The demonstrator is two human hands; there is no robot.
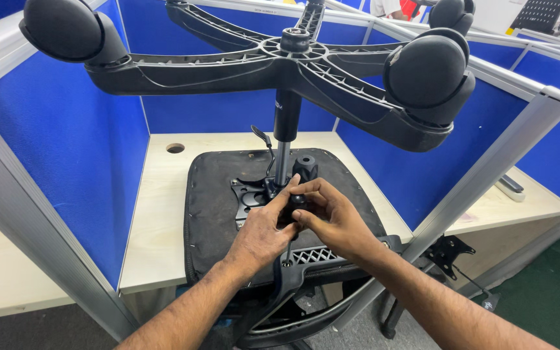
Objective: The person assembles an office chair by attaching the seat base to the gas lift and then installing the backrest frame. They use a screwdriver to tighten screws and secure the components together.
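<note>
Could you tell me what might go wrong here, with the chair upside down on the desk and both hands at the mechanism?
1. The star base with its casters stands high on the thin gas column; a push could tip it toward the person.
2. The left hand and right hand meet at the metal plate; fingers might get pinched.
3. The seat overhangs the desk edge and may slide off.

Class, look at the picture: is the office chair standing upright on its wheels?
No: the office chair lies seat-down on the desk, its wheeled base up in the air above both hands.
</note>
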